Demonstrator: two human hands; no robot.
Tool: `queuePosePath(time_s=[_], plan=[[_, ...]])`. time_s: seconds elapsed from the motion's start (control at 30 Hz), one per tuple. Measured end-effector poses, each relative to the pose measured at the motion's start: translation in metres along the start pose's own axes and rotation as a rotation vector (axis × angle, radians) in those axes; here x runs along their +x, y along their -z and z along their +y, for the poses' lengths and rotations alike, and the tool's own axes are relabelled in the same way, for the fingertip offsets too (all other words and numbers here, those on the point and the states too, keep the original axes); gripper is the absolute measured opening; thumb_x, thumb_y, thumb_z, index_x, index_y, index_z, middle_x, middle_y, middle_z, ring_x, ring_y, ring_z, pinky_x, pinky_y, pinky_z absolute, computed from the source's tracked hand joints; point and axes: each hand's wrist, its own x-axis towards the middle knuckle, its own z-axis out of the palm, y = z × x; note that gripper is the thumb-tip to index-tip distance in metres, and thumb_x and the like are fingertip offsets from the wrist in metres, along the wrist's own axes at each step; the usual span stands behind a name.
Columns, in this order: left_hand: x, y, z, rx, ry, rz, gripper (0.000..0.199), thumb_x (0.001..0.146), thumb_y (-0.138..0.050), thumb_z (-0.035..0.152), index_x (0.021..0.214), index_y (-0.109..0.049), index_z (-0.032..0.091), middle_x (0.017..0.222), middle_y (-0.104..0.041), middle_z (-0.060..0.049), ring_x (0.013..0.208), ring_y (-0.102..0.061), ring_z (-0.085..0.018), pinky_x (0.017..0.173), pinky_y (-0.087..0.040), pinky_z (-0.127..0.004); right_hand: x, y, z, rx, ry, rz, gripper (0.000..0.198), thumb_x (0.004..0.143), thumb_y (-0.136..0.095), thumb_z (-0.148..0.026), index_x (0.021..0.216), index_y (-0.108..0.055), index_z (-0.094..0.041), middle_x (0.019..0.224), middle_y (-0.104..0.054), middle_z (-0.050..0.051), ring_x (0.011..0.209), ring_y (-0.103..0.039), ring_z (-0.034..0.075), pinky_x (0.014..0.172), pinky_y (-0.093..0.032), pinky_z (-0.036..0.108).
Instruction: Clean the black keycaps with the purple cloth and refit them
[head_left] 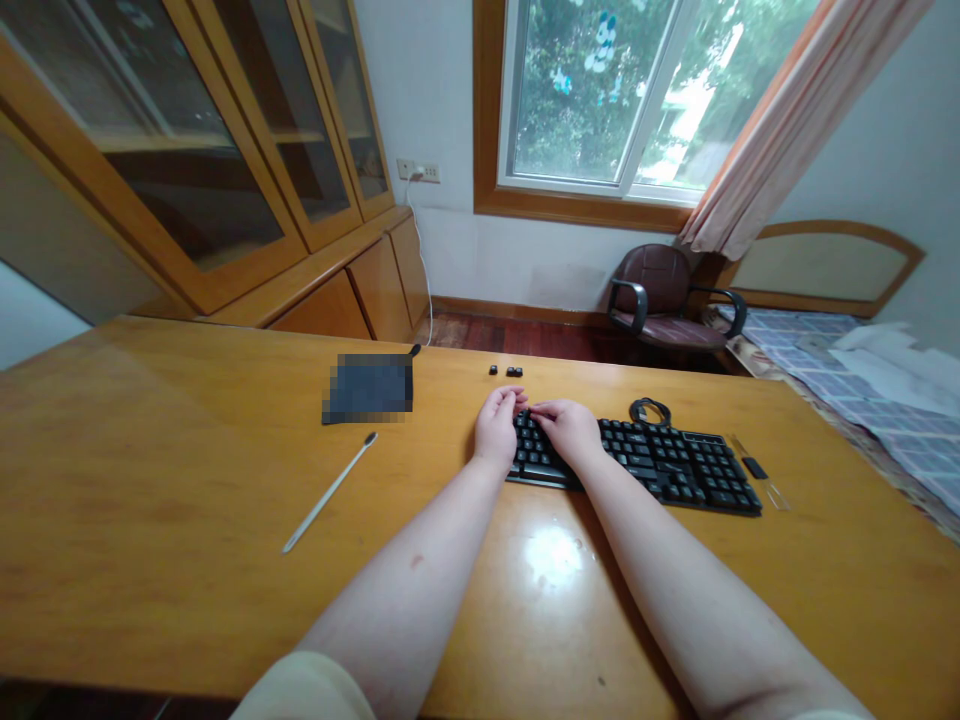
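Observation:
A black keyboard point(660, 465) lies on the wooden desk. My left hand point(496, 425) is at its left end, fingers bent and close together near the top corner; whether they hold anything is hidden. Over the upper left keys, my right hand point(568, 428) has its thumb and fingers pinched at the top row. What sits in that pinch is too small to make out. Beyond my hands are a loose black keycap point(493, 370) and a pair of black keycaps point(514, 372).
Left on the desk point(187, 500) lie a dark, blurred-out pouch point(369, 388) and a white stick with a black tip point(330, 493). A coiled cable point(649, 411) sits behind the keyboard. To its right is a wire tool with a black grip point(754, 468). A chair point(664, 290) stands beyond.

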Motion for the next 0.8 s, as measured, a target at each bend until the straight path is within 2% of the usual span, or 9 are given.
queuePosePath(time_s=[0.23, 0.57, 0.8], plan=[[0.0003, -0.0006, 0.0015, 0.017, 0.000, -0.002, 0.020, 0.081, -0.048, 0.030, 0.090, -0.060, 0.016, 0.084, -0.061, -0.005, 0.078, -0.059, -0.012, 0.077, -0.047, -0.026, -0.0006, -0.0002, -0.0008, -0.049, 0.044, 0.008, 0.018, 0.082, -0.056, -0.027, 0.091, -0.072, -0.028, 0.097, -0.071, 0.000, 0.093, -0.065, 0.019, 0.082, -0.049, 0.031], [0.0000, 0.0000, 0.0014, 0.025, 0.001, -0.013, 0.020, 0.081, -0.049, 0.031, 0.090, -0.060, 0.016, 0.084, -0.061, -0.004, 0.077, -0.059, -0.012, 0.078, -0.047, -0.027, -0.0023, -0.0005, -0.0049, -0.081, 0.023, 0.023, 0.021, 0.083, -0.053, -0.030, 0.092, -0.071, -0.028, 0.098, -0.071, 0.000, 0.093, -0.065, 0.020, 0.080, -0.050, 0.031], [0.0000, -0.0001, 0.0010, 0.000, 0.006, -0.011, 0.019, 0.081, -0.051, 0.031, 0.089, -0.060, 0.016, 0.083, -0.062, -0.004, 0.076, -0.059, -0.012, 0.077, -0.046, -0.027, 0.0004, -0.0028, -0.0002, -0.070, 0.023, -0.019, 0.020, 0.082, -0.054, -0.027, 0.093, -0.071, -0.030, 0.100, -0.070, -0.001, 0.095, -0.064, 0.019, 0.081, -0.049, 0.030]])
